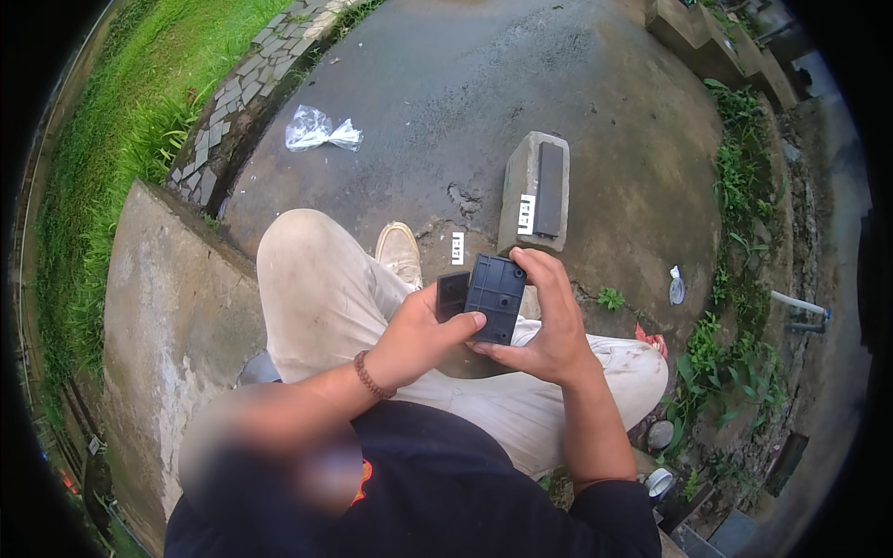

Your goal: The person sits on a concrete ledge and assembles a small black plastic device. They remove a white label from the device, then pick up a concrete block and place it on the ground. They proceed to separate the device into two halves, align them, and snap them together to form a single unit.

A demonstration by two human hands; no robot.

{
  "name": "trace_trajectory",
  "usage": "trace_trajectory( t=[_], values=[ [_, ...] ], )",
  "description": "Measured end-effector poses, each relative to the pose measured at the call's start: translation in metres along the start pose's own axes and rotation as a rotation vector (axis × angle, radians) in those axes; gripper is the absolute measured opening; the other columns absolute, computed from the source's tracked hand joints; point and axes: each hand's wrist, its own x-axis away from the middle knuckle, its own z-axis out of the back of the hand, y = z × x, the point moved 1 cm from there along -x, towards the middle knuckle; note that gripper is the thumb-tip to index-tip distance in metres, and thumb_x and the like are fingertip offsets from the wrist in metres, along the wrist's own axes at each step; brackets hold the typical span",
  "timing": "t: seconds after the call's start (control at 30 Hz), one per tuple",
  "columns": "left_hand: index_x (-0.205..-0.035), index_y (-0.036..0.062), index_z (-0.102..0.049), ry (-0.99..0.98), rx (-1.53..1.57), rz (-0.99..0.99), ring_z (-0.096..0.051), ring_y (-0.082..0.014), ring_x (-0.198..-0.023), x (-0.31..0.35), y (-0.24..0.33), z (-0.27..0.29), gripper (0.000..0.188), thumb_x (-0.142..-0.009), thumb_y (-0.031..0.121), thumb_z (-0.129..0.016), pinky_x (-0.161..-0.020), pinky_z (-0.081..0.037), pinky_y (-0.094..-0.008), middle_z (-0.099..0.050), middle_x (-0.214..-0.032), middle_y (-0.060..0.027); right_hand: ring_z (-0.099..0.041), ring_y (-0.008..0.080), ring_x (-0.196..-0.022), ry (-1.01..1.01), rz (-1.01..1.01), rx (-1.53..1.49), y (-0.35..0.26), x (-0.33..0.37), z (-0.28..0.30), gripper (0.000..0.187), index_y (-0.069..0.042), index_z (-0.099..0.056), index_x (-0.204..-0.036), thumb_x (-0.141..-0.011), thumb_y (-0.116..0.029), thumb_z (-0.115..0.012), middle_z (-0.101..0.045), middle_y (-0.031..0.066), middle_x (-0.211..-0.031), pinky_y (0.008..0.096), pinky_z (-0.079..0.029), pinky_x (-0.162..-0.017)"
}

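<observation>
Above my lap I hold a black rectangular plastic casing (493, 299) with ribs and round screw holes on its face. My right hand (555, 327) is closed on it, fingers along the upper right corner and thumb at the lower edge. My left hand (417, 337) is closed too, its thumb pressed on the casing's lower left edge. A smaller flat dark piece (452, 295) sits against the casing's left side, at the fingers of my left hand; whether the two are joined I cannot tell.
Beyond my hands stands a concrete block (517, 191) bearing a long dark bar (552, 191) and a white marked card (526, 215). Another white card (458, 248) lies on the ground. A clear plastic bag (321, 130) is farther left, a small clear wrapper (676, 285) to the right.
</observation>
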Motion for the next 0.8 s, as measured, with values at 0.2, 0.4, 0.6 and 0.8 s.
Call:
trace_trajectory(
  t=[0.2, 0.4, 0.6, 0.8],
  values=[
    [-0.129, -0.0042, -0.061, 0.086, 0.082, 0.058, -0.065, -0.0122, -0.108, -0.003, -0.002, 0.003, 0.036, -0.094, 0.003, -0.064, -0.095, -0.054, -0.0313, -0.071, -0.117, -0.0077, -0.055, 0.0394, -0.129, 0.017, -0.027, -0.085, -0.003, 0.003, -0.007, 0.113, -0.001, -0.036, -0.154, -0.061, -0.025, -0.097, -0.052, 0.022, -0.142, 0.0472, -0.047, -0.106],
    [-0.134, -0.0008, -0.057, 0.061, 0.242, 0.051, -0.066, -0.0158, -0.111, 0.0, -0.002, 0.002, 0.033, -0.105, 0.014, -0.058, -0.093, -0.058, -0.0334, -0.068, -0.124, -0.0081, -0.054, 0.0359, -0.132, -0.016, -0.02, -0.088, -0.001, 0.001, 0.001, 0.106, -0.001, -0.038, -0.152, -0.064, -0.02, -0.095, -0.048, 0.0213, -0.145, 0.0446, -0.047, -0.108],
    [-0.133, 0.0013, -0.059, 0.085, 0.3, 0.061, -0.07, -0.0203, -0.109, -0.001, 0.007, -0.002, 0.034, -0.108, 0.024, -0.054, -0.092, -0.061, -0.0414, -0.07, -0.121, -0.0102, -0.054, 0.0281, -0.132, 0.188, -0.137, -0.48, 0.017, 0.008, 0.002, 0.103, -0.001, -0.041, -0.15, -0.064, -0.016, -0.094, -0.045, 0.0147, -0.146, 0.0444, -0.049, -0.108],
    [-0.134, 0.0032, -0.059, 0.087, 0.281, 0.034, -0.07, -0.0205, -0.108, -0.001, 0.006, 0.006, 0.035, -0.108, 0.025, -0.055, -0.091, -0.061, -0.0417, -0.07, -0.121, -0.0098, -0.056, 0.029, -0.13, 0.226, -0.08, -0.24, 0.021, 0.008, 0.018, 0.102, -0.001, -0.043, -0.151, -0.065, -0.022, -0.094, -0.049, 0.0168, -0.144, 0.0427, -0.051, -0.103]
  ],
)
